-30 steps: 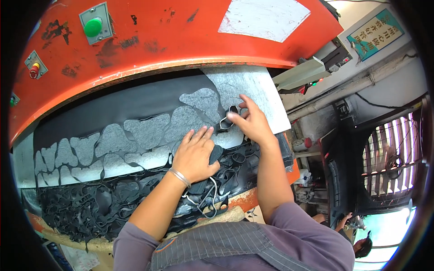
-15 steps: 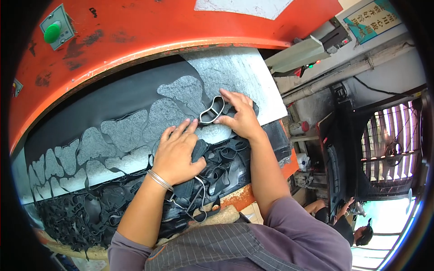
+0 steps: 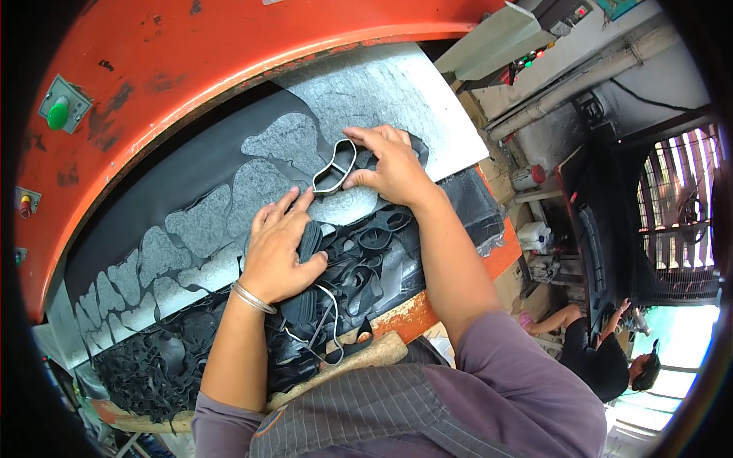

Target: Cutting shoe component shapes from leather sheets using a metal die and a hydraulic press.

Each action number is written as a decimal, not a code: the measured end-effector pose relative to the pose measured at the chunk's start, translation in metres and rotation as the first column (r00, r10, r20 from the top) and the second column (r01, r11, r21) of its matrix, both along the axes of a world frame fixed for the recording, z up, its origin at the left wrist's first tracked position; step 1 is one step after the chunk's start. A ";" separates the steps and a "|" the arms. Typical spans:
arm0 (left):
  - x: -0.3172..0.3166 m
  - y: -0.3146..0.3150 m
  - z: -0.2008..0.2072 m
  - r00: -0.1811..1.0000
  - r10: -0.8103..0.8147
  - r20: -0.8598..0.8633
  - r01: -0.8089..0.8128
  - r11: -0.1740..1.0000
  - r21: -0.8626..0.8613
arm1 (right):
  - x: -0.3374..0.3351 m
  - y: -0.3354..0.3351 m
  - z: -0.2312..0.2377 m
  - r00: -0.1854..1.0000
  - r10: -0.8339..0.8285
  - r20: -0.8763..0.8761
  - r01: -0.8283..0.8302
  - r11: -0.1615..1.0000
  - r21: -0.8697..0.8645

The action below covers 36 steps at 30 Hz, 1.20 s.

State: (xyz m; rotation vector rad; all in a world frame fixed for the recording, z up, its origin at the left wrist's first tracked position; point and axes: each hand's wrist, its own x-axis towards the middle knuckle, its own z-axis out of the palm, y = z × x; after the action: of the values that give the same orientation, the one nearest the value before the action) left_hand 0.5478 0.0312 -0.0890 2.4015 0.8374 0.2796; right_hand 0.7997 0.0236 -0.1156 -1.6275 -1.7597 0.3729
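Note:
My right hand (image 3: 385, 166) pinches a metal cutting die (image 3: 334, 166), a thin closed outline with a narrow waist and a crossbar. The die rests near the right end of a black sheet (image 3: 202, 160) with several shaped holes. My left hand (image 3: 281, 256) lies with fingers stretched forward, fingertips close to the die's lower end. Below its palm and thumb is a stack of dark cut pieces (image 3: 300, 309), partly hidden by the hand. A second pale-edged metal outline (image 3: 334, 324) lies beside that stack.
A worn silvery plate (image 3: 397, 84) bears the sheet, under an orange machine body (image 3: 252, 34) with a green button (image 3: 59, 114). Tangled black scraps (image 3: 168, 355) heap along the near edge. At far right another person (image 3: 607, 359) sits near a barred window (image 3: 676, 202).
The whole view has shifted, so the machine and sheet appear further left. My hands and the die keep nearly the same place on the sheet.

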 end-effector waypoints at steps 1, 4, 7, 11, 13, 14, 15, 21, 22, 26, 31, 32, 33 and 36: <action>0.001 0.001 0.000 1.000 0.008 -0.009 -0.008 1.000 0.018 | 0.000 0.001 0.001 1.000 0.010 0.001 -0.010 1.000 0.000; 0.004 0.001 0.000 0.999 0.005 -0.040 -0.003 0.999 0.046 | 0.002 0.003 0.000 1.000 0.012 0.008 -0.012 1.000 -0.011; 0.007 0.002 0.002 0.999 0.026 -0.041 -0.024 0.998 0.062 | 0.004 0.005 0.002 1.000 0.026 0.016 -0.026 1.000 0.008; 0.009 0.001 0.003 0.997 0.022 -0.075 -0.015 0.996 0.092 | 0.003 0.005 0.007 1.000 0.014 0.021 -0.013 1.000 -0.015; 0.010 0.000 0.003 0.997 0.026 -0.076 -0.020 0.996 0.089 | 0.004 0.005 0.005 1.000 0.015 0.014 -0.015 1.000 0.001; 0.011 0.000 0.004 0.997 0.020 -0.078 -0.013 0.996 0.090 | 0.004 0.005 0.004 1.000 0.019 0.012 -0.019 1.000 0.014; 0.011 -0.001 0.004 0.996 0.026 -0.083 -0.018 0.996 0.090 | 0.005 0.005 0.003 1.000 0.013 0.010 -0.013 1.000 0.015; 0.012 -0.002 0.005 0.997 0.058 -0.051 -0.053 0.994 0.091 | 0.007 0.008 0.002 0.998 0.059 -0.023 -0.058 0.997 0.046; 0.012 -0.002 0.005 0.997 0.065 -0.045 -0.061 0.994 0.096 | 0.007 0.009 0.001 0.998 0.054 -0.028 -0.053 0.997 0.047; 0.011 0.001 0.007 0.995 0.057 -0.076 -0.048 0.991 0.122 | 0.009 0.012 -0.002 0.995 0.089 -0.041 -0.086 0.993 0.086; 0.015 0.000 0.010 0.996 0.086 -0.040 -0.083 0.995 0.061 | 0.008 0.012 -0.002 0.999 0.032 -0.006 -0.032 0.999 0.038; 0.015 0.000 0.010 0.996 0.085 -0.036 -0.083 0.995 0.057 | 0.009 0.012 -0.002 0.999 0.034 -0.012 -0.034 0.999 0.037; 0.016 0.000 0.010 0.995 0.087 -0.042 -0.085 0.995 0.055 | 0.010 0.012 -0.001 0.999 0.038 -0.015 -0.037 0.998 0.049; 0.017 0.000 0.011 0.996 0.082 -0.023 -0.081 0.996 0.032 | 0.011 0.011 0.001 0.999 0.047 -0.020 -0.046 0.997 0.065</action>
State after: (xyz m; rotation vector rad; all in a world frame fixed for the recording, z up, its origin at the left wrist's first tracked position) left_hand 0.5646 0.0314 -0.0779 2.4075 0.9506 0.2980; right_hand 0.8112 0.0343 -0.1147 -1.5343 -1.7785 0.3503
